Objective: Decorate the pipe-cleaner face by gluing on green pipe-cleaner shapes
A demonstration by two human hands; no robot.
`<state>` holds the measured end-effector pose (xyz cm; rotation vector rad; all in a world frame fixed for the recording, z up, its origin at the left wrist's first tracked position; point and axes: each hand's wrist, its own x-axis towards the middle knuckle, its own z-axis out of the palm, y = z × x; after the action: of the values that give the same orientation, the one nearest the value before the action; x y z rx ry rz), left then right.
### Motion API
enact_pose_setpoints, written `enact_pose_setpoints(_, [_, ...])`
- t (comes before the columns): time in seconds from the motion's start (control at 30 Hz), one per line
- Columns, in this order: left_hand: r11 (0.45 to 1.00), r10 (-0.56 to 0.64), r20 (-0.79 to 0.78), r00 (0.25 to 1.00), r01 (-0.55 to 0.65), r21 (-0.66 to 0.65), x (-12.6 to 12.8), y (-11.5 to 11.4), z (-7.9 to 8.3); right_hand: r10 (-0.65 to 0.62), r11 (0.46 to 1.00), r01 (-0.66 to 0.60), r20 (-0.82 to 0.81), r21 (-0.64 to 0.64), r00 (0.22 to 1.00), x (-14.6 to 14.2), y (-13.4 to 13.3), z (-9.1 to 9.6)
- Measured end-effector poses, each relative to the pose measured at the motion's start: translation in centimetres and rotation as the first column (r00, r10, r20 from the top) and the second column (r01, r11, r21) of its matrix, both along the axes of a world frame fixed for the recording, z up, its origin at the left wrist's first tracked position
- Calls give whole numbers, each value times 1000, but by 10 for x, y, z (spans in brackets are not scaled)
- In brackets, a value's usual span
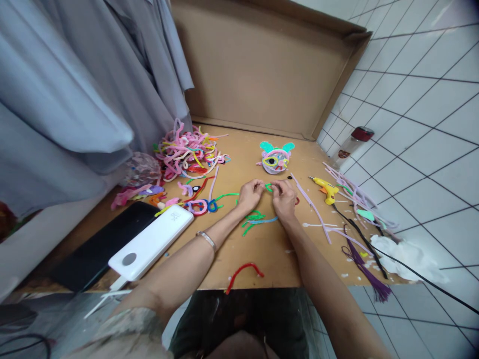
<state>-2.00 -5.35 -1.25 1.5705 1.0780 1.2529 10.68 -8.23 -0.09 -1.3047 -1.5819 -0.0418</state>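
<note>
My left hand point(251, 195) and my right hand point(284, 199) are close together over the middle of the table, fingers pinched. Between them a green pipe cleaner point(268, 188) shows as a small bent piece, and both hands grip it. A green length point(227, 196) sticks out to the left of my left hand. Below my hands lie several short green pipe cleaner pieces point(255, 216) and a light blue one point(266, 220). Just beyond stands a round pipe cleaner figure point(276, 160) with turquoise ears and a yellow-rimmed eye. A red pipe cleaner point(243, 271) lies near the front edge.
A pile of coloured pipe cleaners point(187, 149) is at the back left, with a white power bank point(151, 243) and a black phone-like slab point(105, 249) in front. Rightward are a yellow glue gun point(326, 190), lilac pipe cleaners point(355, 194), a purple tassel point(368, 274) and a bottle point(352, 147).
</note>
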Motion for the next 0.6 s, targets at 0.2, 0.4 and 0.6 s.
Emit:
enact_pose_setpoints(0.2, [1000,23,15,1000,-23,-14,-2,-1,3,35,999,-38,-104,-25,994,-1,0,1])
enact_pose_setpoints(0.4, [985,131,161,978,-110,-135,-5,4,8,15,999,-28,-300,-37,954,2,3,3])
enact_pose_setpoints(0.6, [987,131,156,979,-113,-115,-5,5,7,81,993,-99,-256,-58,963,-2,1,2])
